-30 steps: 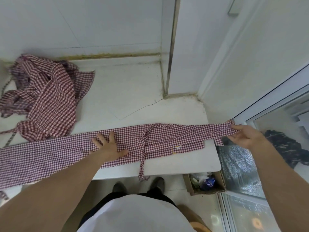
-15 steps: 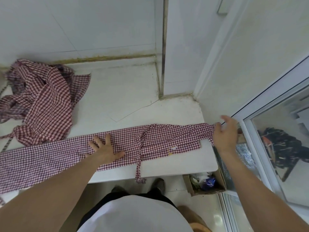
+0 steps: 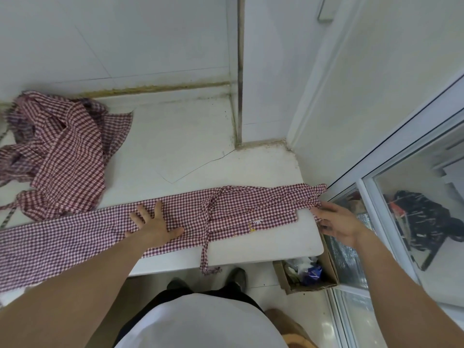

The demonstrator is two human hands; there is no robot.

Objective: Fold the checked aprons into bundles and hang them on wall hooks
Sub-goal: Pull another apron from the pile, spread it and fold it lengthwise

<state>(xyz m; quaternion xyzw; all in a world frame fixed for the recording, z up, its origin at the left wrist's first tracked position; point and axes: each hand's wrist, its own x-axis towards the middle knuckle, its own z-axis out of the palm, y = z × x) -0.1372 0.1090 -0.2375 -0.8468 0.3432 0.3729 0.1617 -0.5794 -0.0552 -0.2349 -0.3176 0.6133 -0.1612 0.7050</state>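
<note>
Two aprons: one heaped [image 3: 62,156] upper left, one strip [image 3: 226,217] along the counter [image 3: 263,252] edge. Left hand [image 3: 155,224] splayed flat on it; right hand [image 3: 337,223], fingers relaxed, at its overhanging end.

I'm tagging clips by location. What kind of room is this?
Probably a back-of-house utility corner: tiled walls, a white counter holding checked aprons, and a glass sliding door.
</note>
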